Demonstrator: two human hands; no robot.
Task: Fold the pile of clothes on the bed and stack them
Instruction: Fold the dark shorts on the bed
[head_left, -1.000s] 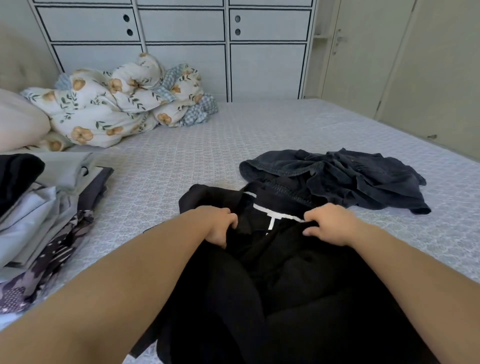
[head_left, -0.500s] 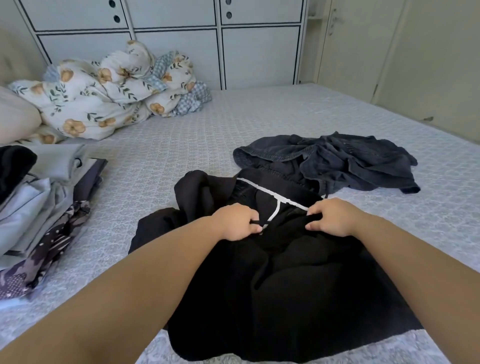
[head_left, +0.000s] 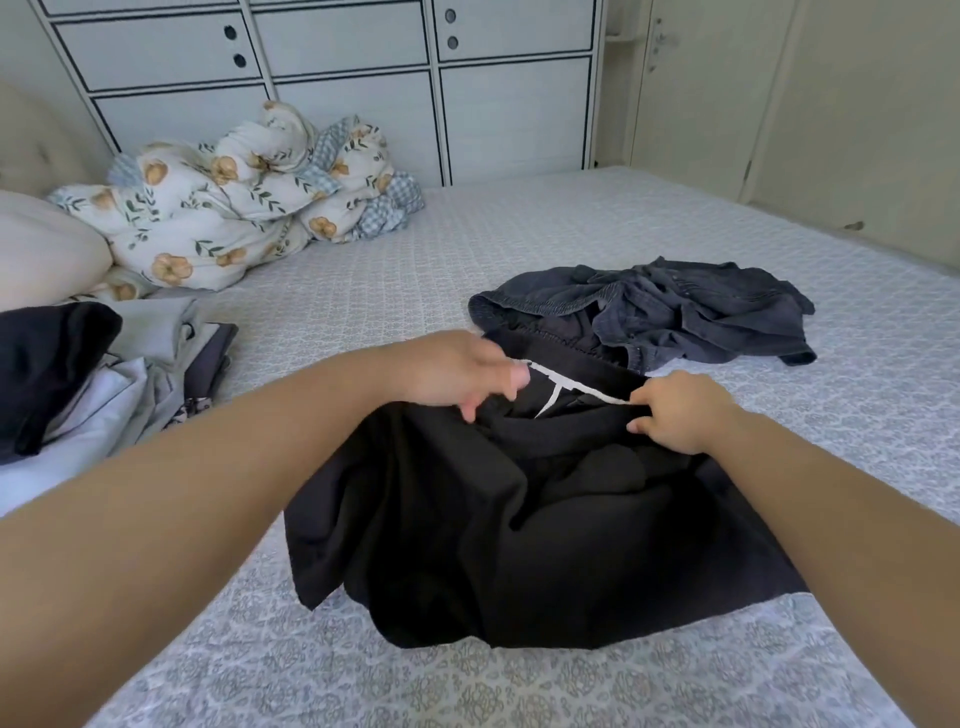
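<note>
Black garment (head_left: 519, 519) lies mid-bed (head_left: 571, 234), still rumpled, w/ a white drawstring (head_left: 561, 387) at the waistband. Right hand (head_left: 680, 410) pinches the waistband edge; left hand (head_left: 457, 374) is blurred, fingers curled at the fabric, grip can't be told. Folded stack (head_left: 104, 374) sits at left, so part seems done. Dark denim piece (head_left: 665, 312) behind remains unfolded. No containers in view.

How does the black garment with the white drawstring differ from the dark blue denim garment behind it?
The black garment with the white drawstring is gripped by both hands, the left hand and the right hand; the dark blue denim garment lies untouched. The black one is smooth, the denim one crumpled. Both lie unfolded on the bed.
</note>
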